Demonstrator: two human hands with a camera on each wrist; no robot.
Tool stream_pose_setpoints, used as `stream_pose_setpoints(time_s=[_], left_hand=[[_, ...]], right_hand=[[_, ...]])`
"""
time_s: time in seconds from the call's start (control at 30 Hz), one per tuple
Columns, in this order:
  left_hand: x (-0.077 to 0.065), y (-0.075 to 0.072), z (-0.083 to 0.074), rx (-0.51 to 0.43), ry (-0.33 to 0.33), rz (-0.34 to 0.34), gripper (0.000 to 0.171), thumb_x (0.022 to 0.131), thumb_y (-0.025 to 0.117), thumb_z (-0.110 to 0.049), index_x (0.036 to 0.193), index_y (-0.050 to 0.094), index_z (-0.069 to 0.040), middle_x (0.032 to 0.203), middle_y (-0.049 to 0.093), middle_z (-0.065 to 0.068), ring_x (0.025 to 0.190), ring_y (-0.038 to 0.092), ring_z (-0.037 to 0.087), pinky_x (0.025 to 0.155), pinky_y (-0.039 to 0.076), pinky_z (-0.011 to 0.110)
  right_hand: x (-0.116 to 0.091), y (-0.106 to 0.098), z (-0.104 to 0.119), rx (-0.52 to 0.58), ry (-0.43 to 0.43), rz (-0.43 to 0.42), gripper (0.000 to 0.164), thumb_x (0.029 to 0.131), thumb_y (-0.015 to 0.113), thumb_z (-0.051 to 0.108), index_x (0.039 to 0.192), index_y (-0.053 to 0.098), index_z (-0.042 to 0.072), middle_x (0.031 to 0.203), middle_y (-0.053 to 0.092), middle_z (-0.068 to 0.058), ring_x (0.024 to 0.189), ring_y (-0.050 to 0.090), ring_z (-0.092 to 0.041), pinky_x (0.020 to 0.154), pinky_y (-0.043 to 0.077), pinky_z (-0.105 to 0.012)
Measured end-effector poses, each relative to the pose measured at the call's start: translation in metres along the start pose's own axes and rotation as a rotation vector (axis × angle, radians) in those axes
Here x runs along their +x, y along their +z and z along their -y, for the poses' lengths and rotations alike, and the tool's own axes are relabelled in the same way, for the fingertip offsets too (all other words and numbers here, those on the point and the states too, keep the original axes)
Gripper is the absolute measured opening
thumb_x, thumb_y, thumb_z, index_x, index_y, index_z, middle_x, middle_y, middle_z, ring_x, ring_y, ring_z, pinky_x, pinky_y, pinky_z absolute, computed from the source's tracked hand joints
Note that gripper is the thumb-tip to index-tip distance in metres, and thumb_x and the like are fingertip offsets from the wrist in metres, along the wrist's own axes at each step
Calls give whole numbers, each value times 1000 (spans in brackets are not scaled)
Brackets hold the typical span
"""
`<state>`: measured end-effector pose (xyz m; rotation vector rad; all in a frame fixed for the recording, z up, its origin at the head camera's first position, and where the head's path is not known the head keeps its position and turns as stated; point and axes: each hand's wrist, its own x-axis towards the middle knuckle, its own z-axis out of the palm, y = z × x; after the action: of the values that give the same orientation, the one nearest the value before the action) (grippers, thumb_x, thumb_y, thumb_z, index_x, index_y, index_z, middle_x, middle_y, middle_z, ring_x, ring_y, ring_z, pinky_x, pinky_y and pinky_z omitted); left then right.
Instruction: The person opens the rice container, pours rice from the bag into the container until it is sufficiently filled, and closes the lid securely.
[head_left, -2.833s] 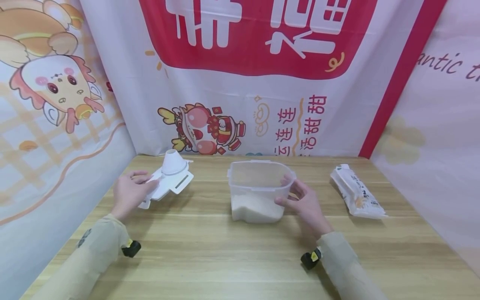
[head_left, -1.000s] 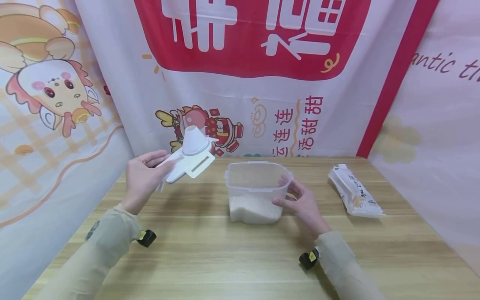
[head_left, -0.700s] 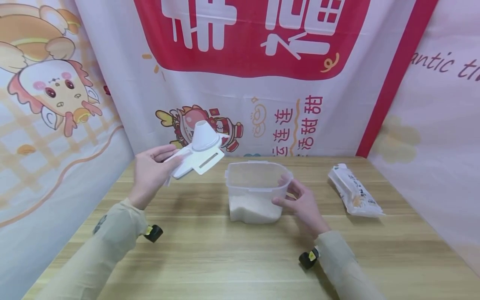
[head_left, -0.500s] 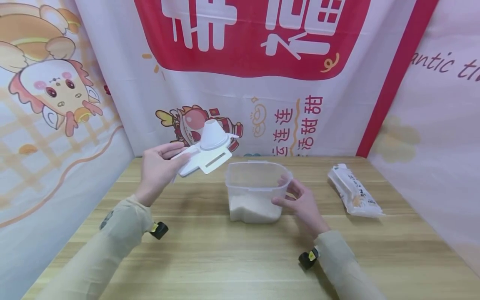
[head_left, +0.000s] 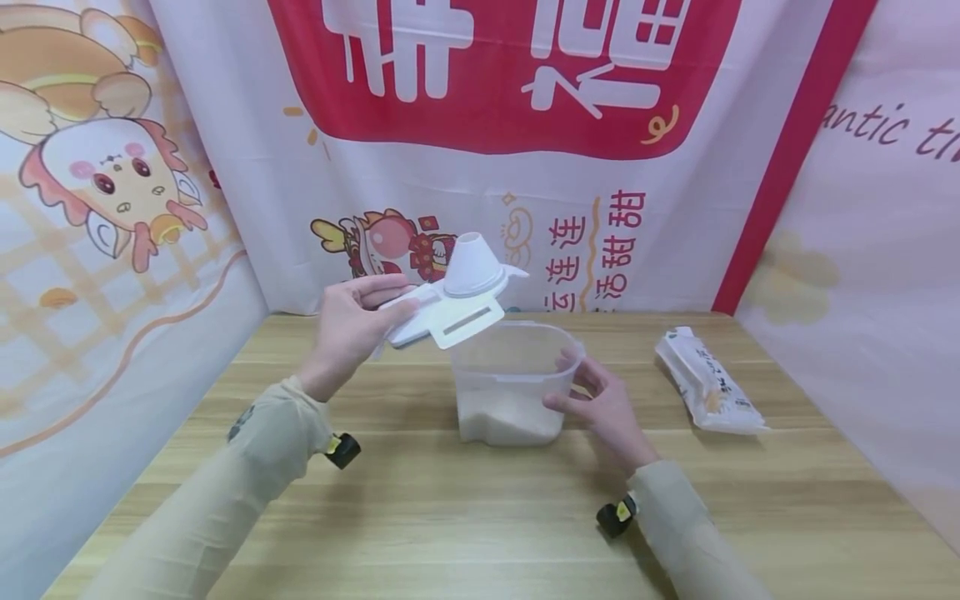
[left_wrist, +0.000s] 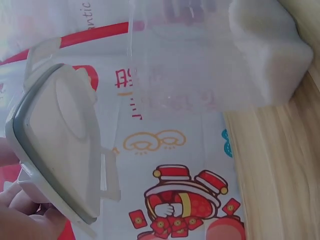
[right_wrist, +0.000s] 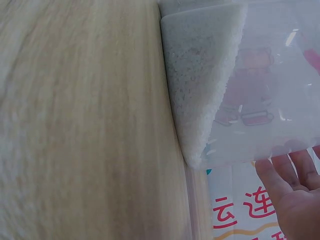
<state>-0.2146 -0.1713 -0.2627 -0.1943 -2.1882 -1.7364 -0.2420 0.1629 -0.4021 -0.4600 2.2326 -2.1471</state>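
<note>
My left hand (head_left: pixel 348 329) pinches one end of a white lid (head_left: pixel 431 317), holding it tilted in the air at the left of the container's rim. A white cone (head_left: pixel 471 268) stands up from the lid's top. The left wrist view shows the underside of the lid, with a grey seal (left_wrist: pixel 37 150) round its edge. The clear plastic container (head_left: pixel 517 358) stands upright on the table, uncovered, with white rice (right_wrist: pixel 200 65) heaped unevenly in its lower part. At its right side, my right hand (head_left: pixel 603 412) grips the wall, thumb in front and fingers behind.
A white printed packet (head_left: pixel 708 387) lies on the wooden table (head_left: pixel 480 508), right of the container. Printed cloth (head_left: pixel 480 183) hangs at the table's back edge, with more cloth along the left and right sides.
My left hand has lifted the lid from low over the table's left side and carried it right, close to the container's rim. The right hand and the container stay where they were.
</note>
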Motion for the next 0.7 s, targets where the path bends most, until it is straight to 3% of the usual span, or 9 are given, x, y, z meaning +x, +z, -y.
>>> stream_pose_setpoints(time_s=[0.27,0.43,0.7], left_hand=[[4,21,-6,2,-9,105,38,81,83,-21,114,73,-6,105,73,7,95,68,21,73,57,27],[6,33,-6,35,-10,134,35,80,85,-22,111,75,-10,103,73,4,93,68,21,70,57,28],[10,49,-1,43,50,198,33,80,84,-17,110,74,-8,108,72,6,100,68,20,73,58,29]], right_hand=[[0,1,1,6,11,-11,87,70,90,23,145,47,17,140,52,-2,125,50,-21,100,46,-31],[0,0,1,5,8,-16,86,70,90,23,145,48,17,139,53,-3,125,50,-22,101,46,-32],[-1,0,2,23,28,-12,88,70,90,23,146,47,19,137,53,-4,124,51,-24,99,48,-34]])
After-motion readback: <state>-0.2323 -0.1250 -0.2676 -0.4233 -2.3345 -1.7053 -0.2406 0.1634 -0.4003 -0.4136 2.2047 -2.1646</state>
